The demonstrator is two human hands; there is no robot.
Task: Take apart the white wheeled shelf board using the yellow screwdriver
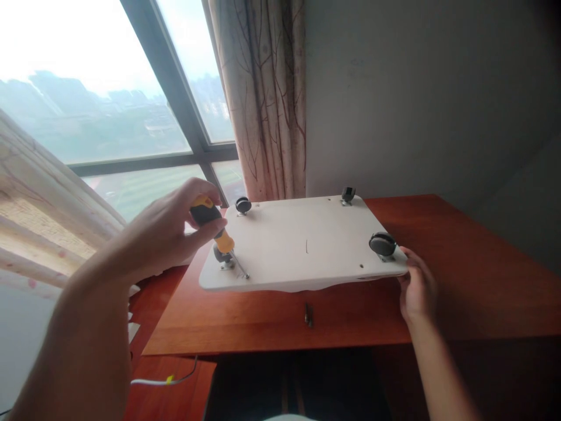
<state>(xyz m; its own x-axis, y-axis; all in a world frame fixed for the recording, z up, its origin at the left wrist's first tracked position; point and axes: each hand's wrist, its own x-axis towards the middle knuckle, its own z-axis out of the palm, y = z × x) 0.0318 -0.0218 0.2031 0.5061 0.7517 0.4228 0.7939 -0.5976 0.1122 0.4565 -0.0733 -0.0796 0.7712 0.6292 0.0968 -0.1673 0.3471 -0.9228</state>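
Note:
A yellow and black screwdriver (205,216) is in my left hand (193,210), its shaft slanting down to the front left corner of a white board (289,234). Its tip meets a small screw or hole beside a caster (222,255), partly hidden behind the handle. More black casters stand on the board: one at the back left (243,204), one at the back right (347,195) and one at the front right (383,244). My right hand (418,286) grips the board's front right corner, fingers partly hidden beneath it.
Beneath the board is a reddish-brown wooden table (473,263). A few small metal screws (309,314) lie near its front edge. A white cable (162,381) runs at the lower left. Patterned curtains (267,105) hang by the window (87,105).

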